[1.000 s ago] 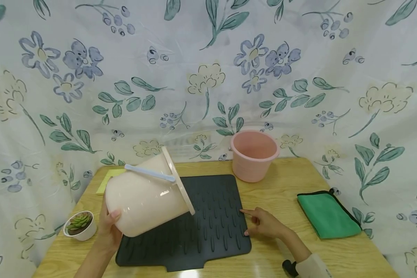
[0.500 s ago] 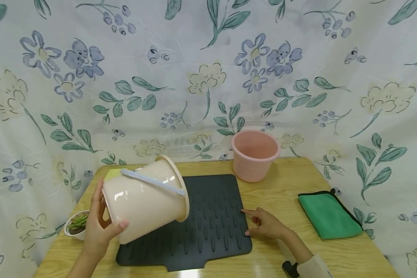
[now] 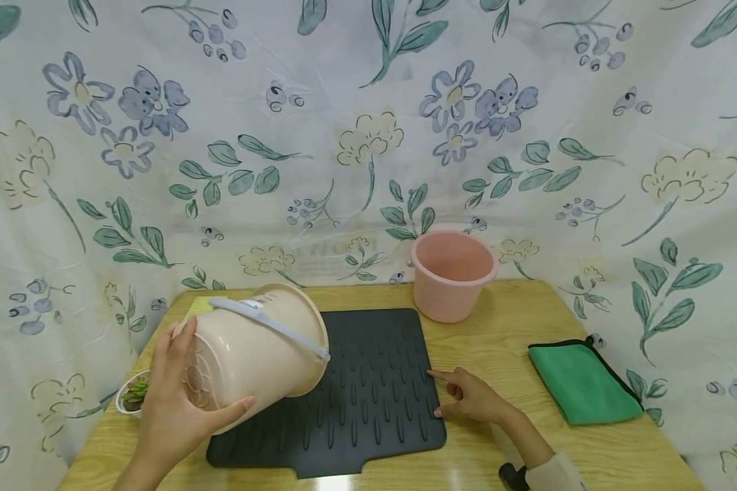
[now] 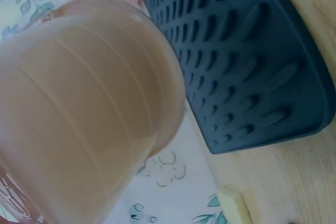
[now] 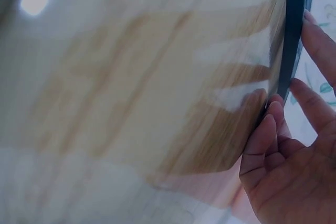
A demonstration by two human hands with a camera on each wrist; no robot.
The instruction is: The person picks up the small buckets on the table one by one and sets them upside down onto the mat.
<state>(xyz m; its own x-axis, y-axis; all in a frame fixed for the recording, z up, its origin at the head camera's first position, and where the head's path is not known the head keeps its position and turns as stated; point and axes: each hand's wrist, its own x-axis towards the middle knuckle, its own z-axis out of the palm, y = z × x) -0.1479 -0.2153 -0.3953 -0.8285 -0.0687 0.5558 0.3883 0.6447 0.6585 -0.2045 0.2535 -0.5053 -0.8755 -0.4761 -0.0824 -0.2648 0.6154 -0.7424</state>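
My left hand (image 3: pixel 175 402) grips the base end of a cream bucket (image 3: pixel 264 354), fingers and thumb spread on either side of its bottom. Tipped on its side, the bucket has its mouth facing right and away, over a black ridged mat (image 3: pixel 325 460). Its pale blue handle (image 3: pixel 270 327) lies along the upper side. The left wrist view shows the bucket wall (image 4: pixel 89 98) large, with the mat (image 4: pixel 247 66) behind. My right hand (image 3: pixel 473 397) touches the mat's right edge with index fingertip and thumb; the right wrist view shows its fingertips at that edge (image 5: pixel 291 40).
A pink bucket (image 3: pixel 448 300) stands at the back, right of the mat. A green cloth with black trim (image 3: pixel 583 385) lies at the right. Leftward are a potted succulent (image 3: pixel 136 394) and a flat yellow thing (image 3: pixel 199 307), both partly covered. A floral curtain (image 3: pixel 368 204) hangs behind the table.
The cream bucket has turned in my left hand, bringing its base more into view and swinging the mouth away. The left hand has shifted round the base; the right hand stays put.
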